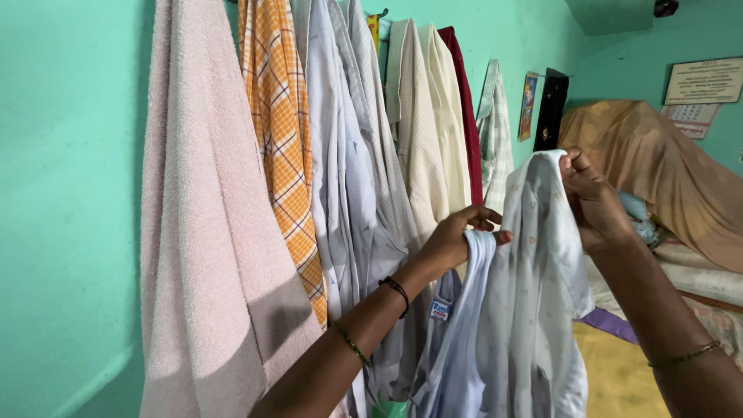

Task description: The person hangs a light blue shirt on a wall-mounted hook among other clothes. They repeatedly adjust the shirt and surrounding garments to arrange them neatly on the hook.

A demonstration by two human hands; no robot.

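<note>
My right hand (592, 197) grips the top edge of a pale grey-white garment (534, 294) with a faint print, holding it up in front of me. My left hand (457, 236) pinches a light blue sleeveless garment (457, 340) that hangs beside it, a small label showing on its seam. Both pieces hang down between my forearms, touching each other. Bracelets circle both wrists.
Along the turquoise wall (70, 193) hang a pink towel (209, 255), an orange checked cloth (282, 139), grey and cream shirts (422, 131) and a maroon piece. A brown cloth (658, 162) covers a heap at the right, above a bed with bedding (696, 279). A calendar hangs on the far wall.
</note>
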